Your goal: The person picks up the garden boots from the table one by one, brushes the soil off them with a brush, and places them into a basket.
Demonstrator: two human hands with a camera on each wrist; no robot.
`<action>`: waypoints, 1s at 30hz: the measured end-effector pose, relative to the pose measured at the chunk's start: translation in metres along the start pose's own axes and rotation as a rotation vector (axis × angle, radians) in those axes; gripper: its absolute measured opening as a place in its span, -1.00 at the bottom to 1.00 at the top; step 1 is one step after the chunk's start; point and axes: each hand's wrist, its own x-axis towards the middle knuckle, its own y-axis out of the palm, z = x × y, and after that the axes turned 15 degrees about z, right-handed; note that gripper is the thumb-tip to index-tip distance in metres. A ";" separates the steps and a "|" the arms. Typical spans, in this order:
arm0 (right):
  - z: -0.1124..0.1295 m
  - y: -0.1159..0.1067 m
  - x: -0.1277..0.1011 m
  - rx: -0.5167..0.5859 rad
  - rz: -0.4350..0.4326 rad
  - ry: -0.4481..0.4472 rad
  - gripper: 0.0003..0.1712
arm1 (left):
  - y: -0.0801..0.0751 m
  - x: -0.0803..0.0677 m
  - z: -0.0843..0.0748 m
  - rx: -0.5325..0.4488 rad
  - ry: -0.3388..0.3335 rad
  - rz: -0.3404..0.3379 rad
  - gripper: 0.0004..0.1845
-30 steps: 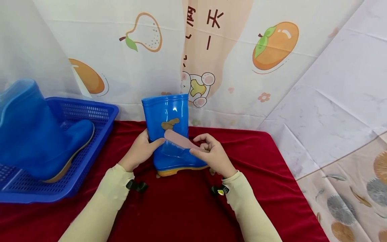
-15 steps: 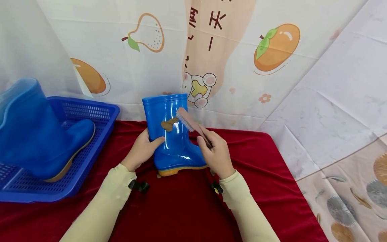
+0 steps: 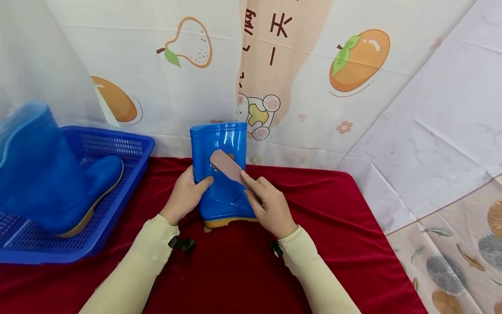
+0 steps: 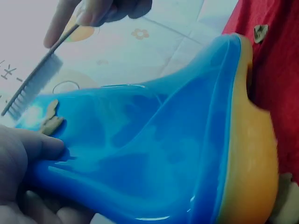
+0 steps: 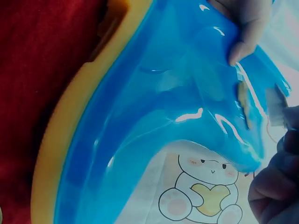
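Note:
My left hand (image 3: 186,194) grips the near-left side of a blue rain boot (image 3: 223,192), thumb across its shaft. The boot stands upright on its yellow sole, toe to the right. A brown, mud-like patch (image 4: 52,120) sticks to the shaft beside my left thumb. My right hand (image 3: 272,209) holds a pink brush (image 3: 227,165) by its handle, index finger extended along it. In the head view the brush head covers most of the patch, its back facing me. The left wrist view shows white bristles (image 4: 37,84) turned toward the shaft, close over the patch.
At left, a blue plastic basket (image 3: 137,141) holds a second blue boot (image 3: 47,174). Small brown bits (image 4: 260,32) lie on the red cloth (image 3: 321,192) around the sole. A printed curtain (image 3: 306,109) hangs right behind the boot.
The brush was low across the shaft, then rose to the patch's right with bristles showing. Now it has swung left over the patch, its back toward me. The boot has shifted slightly right.

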 end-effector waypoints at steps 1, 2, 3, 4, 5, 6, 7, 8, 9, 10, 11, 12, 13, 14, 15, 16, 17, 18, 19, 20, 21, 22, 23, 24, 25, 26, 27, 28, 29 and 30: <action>0.000 0.001 -0.001 -0.004 0.005 -0.010 -0.37 | 0.001 0.000 -0.001 0.016 0.014 -0.017 -0.39; 0.000 0.002 -0.001 -0.008 0.007 -0.019 -0.37 | 0.002 0.000 -0.002 0.040 0.028 -0.038 -0.42; 0.000 0.002 -0.001 -0.012 0.007 -0.030 -0.36 | 0.003 -0.001 -0.004 0.062 0.043 -0.060 -0.45; 0.000 0.003 -0.001 -0.018 0.006 -0.040 -0.36 | 0.005 -0.001 -0.006 0.087 0.056 -0.085 -0.47; 0.000 0.003 -0.002 -0.025 0.002 -0.052 -0.36 | 0.006 -0.002 -0.008 0.110 0.067 -0.112 -0.50; 0.000 0.003 -0.001 -0.031 -0.001 -0.061 -0.36 | 0.006 -0.002 -0.010 0.128 0.072 -0.139 -0.52; -0.001 0.003 -0.001 -0.037 -0.004 -0.070 -0.36 | 0.007 -0.002 -0.011 0.141 0.070 -0.165 -0.53; -0.001 0.003 -0.001 -0.041 -0.006 -0.077 -0.36 | 0.007 -0.003 -0.012 0.153 0.065 -0.185 -0.54; -0.001 0.003 0.000 -0.045 -0.007 -0.082 -0.37 | 0.007 -0.003 -0.013 0.156 0.056 -0.199 -0.54; -0.001 0.003 0.000 -0.050 -0.007 -0.084 -0.37 | 0.006 -0.004 -0.014 0.161 0.041 -0.204 -0.52; -0.001 0.003 0.001 -0.055 -0.007 -0.082 -0.37 | 0.004 -0.004 -0.014 0.166 0.023 -0.201 -0.50; -0.001 0.003 0.001 -0.059 -0.005 -0.078 -0.37 | 0.003 -0.005 -0.014 0.169 0.002 -0.190 -0.48; 0.000 0.003 0.002 -0.065 -0.001 -0.073 -0.38 | 0.001 -0.005 -0.014 0.173 -0.016 -0.173 -0.44; 0.000 0.003 0.003 -0.074 0.005 -0.065 -0.38 | 0.000 -0.006 -0.015 0.178 -0.032 -0.151 -0.41; 0.000 0.003 0.003 -0.082 0.014 -0.057 -0.38 | -0.001 -0.007 -0.015 0.182 -0.046 -0.130 -0.37; 0.000 0.003 0.004 -0.089 0.023 -0.049 -0.38 | -0.002 -0.007 -0.015 0.184 -0.054 -0.107 -0.34; 0.000 0.004 0.004 -0.096 0.033 -0.040 -0.38 | -0.003 -0.008 -0.015 0.180 -0.060 -0.087 -0.32; 0.000 0.004 0.004 -0.105 0.041 -0.029 -0.38 | -0.003 -0.008 -0.016 0.178 -0.060 -0.069 -0.30; 0.000 0.004 0.004 -0.111 0.047 -0.014 -0.38 | -0.003 -0.008 -0.016 0.175 -0.058 -0.058 -0.29; 0.000 0.004 0.003 -0.115 0.047 0.001 -0.38 | -0.003 -0.008 -0.015 0.173 -0.055 -0.052 -0.30; 0.000 0.004 0.003 -0.117 0.045 0.020 -0.38 | -0.004 -0.008 -0.015 0.172 -0.054 -0.051 -0.31; -0.001 0.004 0.002 -0.116 0.039 0.038 -0.38 | -0.003 -0.007 -0.014 0.168 -0.053 -0.050 -0.33; -0.001 0.003 0.002 -0.116 0.033 0.058 -0.38 | -0.003 -0.007 -0.013 0.165 -0.055 -0.051 -0.34; -0.001 0.003 0.001 -0.115 0.027 0.076 -0.39 | -0.003 -0.006 -0.013 0.162 -0.057 -0.053 -0.35; -0.001 0.002 0.001 -0.112 0.022 0.091 -0.39 | -0.003 -0.005 -0.012 0.157 -0.062 -0.060 -0.36; -0.002 0.001 0.000 -0.112 0.021 0.103 -0.41 | -0.003 -0.005 -0.011 0.150 -0.066 -0.064 -0.36; -0.002 0.000 0.000 -0.114 0.024 0.115 -0.42 | -0.003 -0.004 -0.010 0.143 -0.070 -0.071 -0.36; -0.001 -0.001 -0.001 -0.117 0.028 0.124 -0.43 | -0.002 -0.004 -0.010 0.134 -0.072 -0.073 -0.35; -0.001 -0.001 -0.001 -0.123 0.034 0.135 -0.44 | -0.002 -0.004 -0.009 0.127 -0.075 -0.079 -0.35; -0.001 -0.002 -0.002 -0.127 0.041 0.143 -0.45 | -0.002 -0.003 -0.008 0.123 -0.076 -0.086 -0.36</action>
